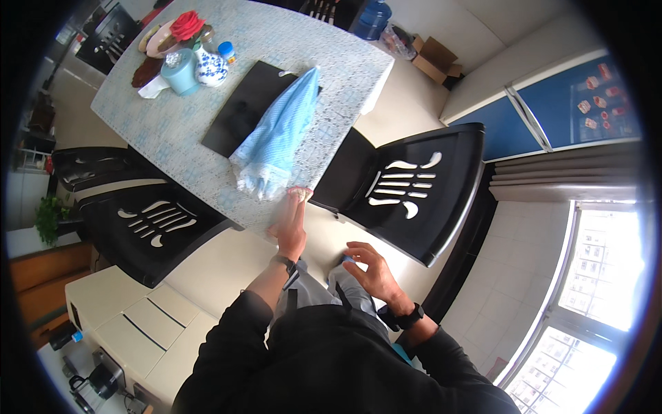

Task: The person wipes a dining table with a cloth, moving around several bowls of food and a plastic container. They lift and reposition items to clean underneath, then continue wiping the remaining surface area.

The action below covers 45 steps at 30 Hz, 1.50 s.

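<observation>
My left hand (292, 227) is at the near corner of the table, on a pink-edged cloth (300, 193); part of the hand is blurred, so its grip is unclear. My right hand (370, 269) hovers over my lap, fingers curved and apart, holding nothing visible. Just beyond the left hand, a light blue textured cloth with a white lace edge (279, 129) lies gathered lengthwise on the tabletop. It partly covers a flat black rectangular board (240, 111).
The patterned tablecloth (170, 139) carries a blue-and-white vase (211, 67), a light blue tissue holder (181, 75), a red artificial rose (187, 26) and a blue-capped bottle (226, 52). Black chairs flank the table, at right (445, 186) and left (119, 243). A cream cabinet (114, 300) stands lower left.
</observation>
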Available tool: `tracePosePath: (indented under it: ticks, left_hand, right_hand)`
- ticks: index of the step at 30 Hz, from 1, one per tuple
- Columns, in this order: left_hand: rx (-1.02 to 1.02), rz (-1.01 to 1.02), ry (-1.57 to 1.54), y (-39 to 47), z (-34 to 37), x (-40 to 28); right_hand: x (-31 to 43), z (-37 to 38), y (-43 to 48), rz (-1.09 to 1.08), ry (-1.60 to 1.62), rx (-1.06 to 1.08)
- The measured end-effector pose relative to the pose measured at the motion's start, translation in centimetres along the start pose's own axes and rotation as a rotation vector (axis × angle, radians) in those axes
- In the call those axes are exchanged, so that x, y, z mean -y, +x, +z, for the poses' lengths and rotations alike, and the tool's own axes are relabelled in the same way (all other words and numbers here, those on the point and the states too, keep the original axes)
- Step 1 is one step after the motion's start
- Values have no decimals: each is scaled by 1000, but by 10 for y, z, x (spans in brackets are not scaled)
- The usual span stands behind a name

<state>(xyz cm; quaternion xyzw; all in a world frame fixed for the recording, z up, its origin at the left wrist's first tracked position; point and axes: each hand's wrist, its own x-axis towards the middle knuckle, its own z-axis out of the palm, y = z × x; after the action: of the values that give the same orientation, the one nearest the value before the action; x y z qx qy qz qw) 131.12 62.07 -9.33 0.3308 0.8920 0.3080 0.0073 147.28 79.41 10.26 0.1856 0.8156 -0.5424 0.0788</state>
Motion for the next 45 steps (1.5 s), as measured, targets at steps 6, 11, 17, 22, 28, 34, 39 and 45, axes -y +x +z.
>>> tracePosePath:
  ticks: [6, 11, 17, 22, 28, 34, 39, 45]
  left_hand:
    - [-95, -5, -83, 19, 26, -22]
    - [-245, -351, -785, -6, 24, -63]
    - [-604, -645, -885, -32, -17, -188]
    - [-660, -643, -890, -13, -70, -354]
    - [-720, -541, -1230, 60, -51, -475]
    - [-539, -624, -1317, 173, 16, -532]
    - [-307, -510, -1538, 282, 79, -574]
    - [-127, -525, -1343, 386, 130, -581]
  right_hand:
    - [-7, -81, -55, -145, 38, 18]
    - [-80, -193, -137, -171, 8, -61]
    - [-179, -342, -205, 181, 241, -239]
    - [-184, -434, -128, -96, 212, -231]
    - [-116, -459, -2, -370, 229, 98]
    - [-69, -497, 51, -362, 235, 440]
    - [-76, -537, 92, -505, 178, 333]
    - [-117, -601, 196, -468, 262, 275]
